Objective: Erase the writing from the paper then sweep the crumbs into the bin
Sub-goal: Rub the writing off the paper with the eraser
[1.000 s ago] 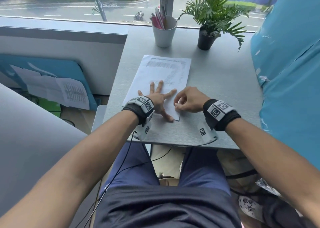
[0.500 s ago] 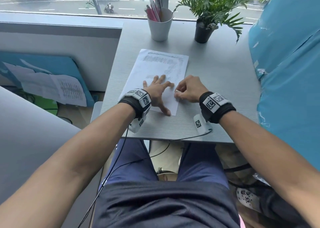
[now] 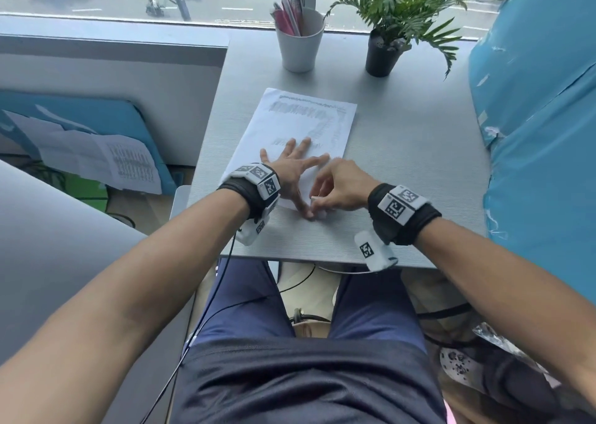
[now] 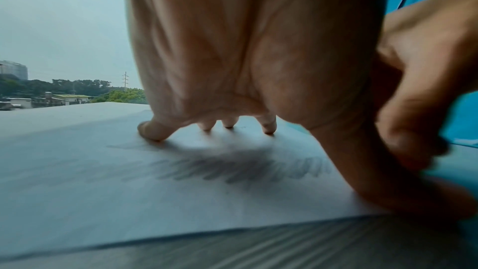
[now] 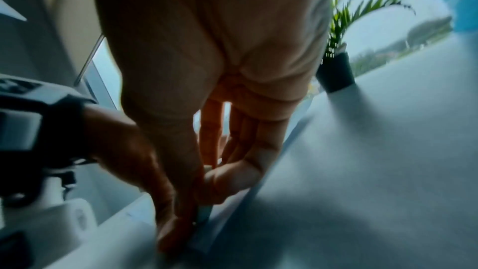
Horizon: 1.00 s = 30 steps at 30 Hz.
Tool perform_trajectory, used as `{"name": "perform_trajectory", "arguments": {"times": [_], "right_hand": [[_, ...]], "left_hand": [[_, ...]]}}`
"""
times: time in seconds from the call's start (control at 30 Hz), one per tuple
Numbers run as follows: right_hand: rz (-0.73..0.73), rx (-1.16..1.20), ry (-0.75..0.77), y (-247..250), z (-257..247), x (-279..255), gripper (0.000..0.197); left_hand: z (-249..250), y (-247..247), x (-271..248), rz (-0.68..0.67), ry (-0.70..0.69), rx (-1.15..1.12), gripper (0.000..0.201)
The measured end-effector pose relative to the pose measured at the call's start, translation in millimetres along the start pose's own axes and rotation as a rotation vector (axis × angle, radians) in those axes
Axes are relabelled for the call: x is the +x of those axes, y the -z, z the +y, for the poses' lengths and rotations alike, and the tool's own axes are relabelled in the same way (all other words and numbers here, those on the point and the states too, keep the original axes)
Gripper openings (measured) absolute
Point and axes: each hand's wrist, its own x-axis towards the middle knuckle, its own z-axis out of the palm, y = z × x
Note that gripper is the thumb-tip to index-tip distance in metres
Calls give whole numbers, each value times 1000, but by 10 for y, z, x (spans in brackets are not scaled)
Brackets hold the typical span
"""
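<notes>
Paper (image 3: 292,127) under left hand (image 3: 292,168); cup (image 3: 300,44), plant (image 3: 392,10) behind.

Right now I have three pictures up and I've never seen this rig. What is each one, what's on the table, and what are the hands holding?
There is no machine: a person works with bare hands and wears three cameras. The wide picture comes from the head and looks down at the table. The other two come from the wrists, marked by the black bands, and look along each hand.

On the table lies a paper with grey pencil writing, much of it not yet erased. Behind it stand a white cup of pens and a potted plant.

The left hand lies spread flat on the paper and presses it down. The right hand pinches a small white eraser at the paper's near corner, beside the left thumb. The right wrist picture is blurred. No bin shows.
</notes>
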Motion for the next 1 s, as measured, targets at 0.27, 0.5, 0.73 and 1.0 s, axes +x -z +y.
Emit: {"name": "perform_trajectory", "arguments": {"times": [0.27,0.5,0.73,1.0], "right_hand": [[103,-60,-27,118,73,130,10],[159,-61,-62,306,122,267,12],[-35,-101,22,67,13,134,3],[-70,-134,39,1,-67,104,4]], "left_hand": [[10,4,-12,-15,8,-3,145],[18,-3,-30,-15,2,-15,143],[7,-11,-9,-12,7,5,147],[27,0,-19,-27,23,24,149]]}}
